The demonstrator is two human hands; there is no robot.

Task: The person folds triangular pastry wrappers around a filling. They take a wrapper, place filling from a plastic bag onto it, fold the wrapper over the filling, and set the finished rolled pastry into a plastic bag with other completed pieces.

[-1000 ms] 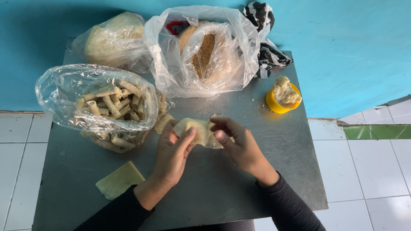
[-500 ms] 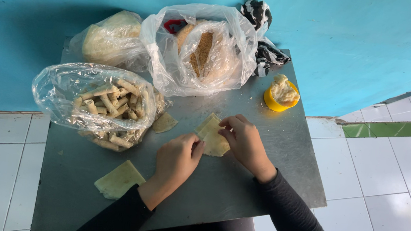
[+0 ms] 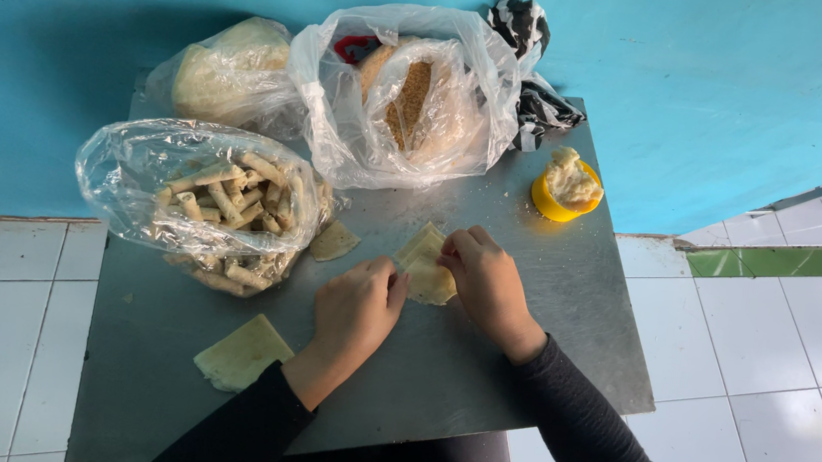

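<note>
Pressing a pale wrapper (image 3: 425, 266) flat, left hand (image 3: 355, 308) and right hand (image 3: 486, 284) pinch its edges, long axis running toward the wall.

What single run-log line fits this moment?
left hand: on wrapper | right hand: pinching wrapper edge | table: bag of rolls, yellow cup, spare wrapper

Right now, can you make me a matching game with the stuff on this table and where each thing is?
Things:
1. yellow cup
2. bag of rolled sticks
3. pale wrapper sheet
4. square sheet

Places:
A. under both hands
B. near table edge, left of the left hand
C. far right, near the wall
D. left side of the table

Pairs: 1-C, 2-D, 3-A, 4-B
</note>
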